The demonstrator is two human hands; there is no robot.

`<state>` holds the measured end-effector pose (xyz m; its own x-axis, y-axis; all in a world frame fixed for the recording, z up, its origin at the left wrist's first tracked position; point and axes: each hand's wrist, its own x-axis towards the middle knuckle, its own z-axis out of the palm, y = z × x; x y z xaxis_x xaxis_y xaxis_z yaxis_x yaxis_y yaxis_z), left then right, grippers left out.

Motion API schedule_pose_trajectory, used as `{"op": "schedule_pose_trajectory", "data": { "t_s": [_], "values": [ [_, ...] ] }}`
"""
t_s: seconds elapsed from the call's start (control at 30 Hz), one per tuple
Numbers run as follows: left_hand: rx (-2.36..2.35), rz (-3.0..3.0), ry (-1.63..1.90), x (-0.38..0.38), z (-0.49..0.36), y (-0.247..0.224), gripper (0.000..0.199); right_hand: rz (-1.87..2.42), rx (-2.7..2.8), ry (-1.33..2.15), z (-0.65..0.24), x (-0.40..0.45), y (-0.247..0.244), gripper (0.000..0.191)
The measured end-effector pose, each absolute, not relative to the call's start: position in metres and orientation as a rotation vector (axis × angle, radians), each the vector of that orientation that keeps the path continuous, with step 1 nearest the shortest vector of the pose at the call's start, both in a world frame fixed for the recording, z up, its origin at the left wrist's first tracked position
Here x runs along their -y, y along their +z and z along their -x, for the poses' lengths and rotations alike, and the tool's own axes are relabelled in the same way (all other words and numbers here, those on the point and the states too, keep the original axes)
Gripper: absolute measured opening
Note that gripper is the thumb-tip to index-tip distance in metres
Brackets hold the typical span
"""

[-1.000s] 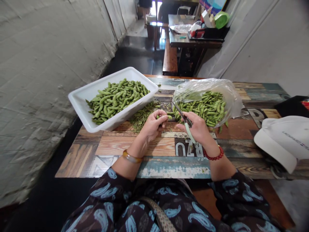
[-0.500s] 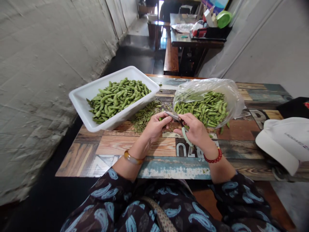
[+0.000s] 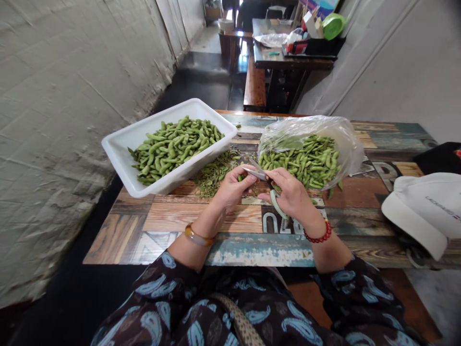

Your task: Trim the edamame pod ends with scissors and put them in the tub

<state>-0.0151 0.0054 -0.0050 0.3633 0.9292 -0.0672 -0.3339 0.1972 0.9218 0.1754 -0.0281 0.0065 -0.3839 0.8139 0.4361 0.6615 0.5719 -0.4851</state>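
My right hand (image 3: 290, 192) grips scissors (image 3: 278, 205) with pale green handles, and their blades stand apart, pointing left over my other hand. Pinched in the fingers of my left hand (image 3: 233, 188) is a green pod (image 3: 240, 178), mostly hidden. At the left, a white tub (image 3: 120, 166) holds a heap of green pods (image 3: 176, 146). Beyond my right hand lies a clear plastic bag (image 3: 347, 144) with more pods (image 3: 306, 161) at its mouth. Stem and leaf trimmings (image 3: 214, 178) are piled between the tub and the bag.
The wooden patchwork table (image 3: 201, 215) spans the view. A white cap (image 3: 425, 206) rests at its right edge, near a black item (image 3: 437, 157). A wall (image 3: 72, 96) stands at the left. Farther back are a bench (image 3: 255, 86) and another table (image 3: 266, 55) with items on it.
The scissor blades have opened apart near my left fingertips. Both hands stay in nearly the same place, and the view has shifted very slightly.
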Motion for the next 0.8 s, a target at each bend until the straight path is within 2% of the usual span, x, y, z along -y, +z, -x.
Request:
{"op": "schedule_pose_trajectory", "data": {
  "t_s": [0.8],
  "values": [
    [-0.802, -1.073, 0.902, -0.0091, 0.0183, -0.0017, 0.027, 1.352, 2.329, 0.293, -0.1828, 0.0303, 0.0140, 0.038]
  ]
}}
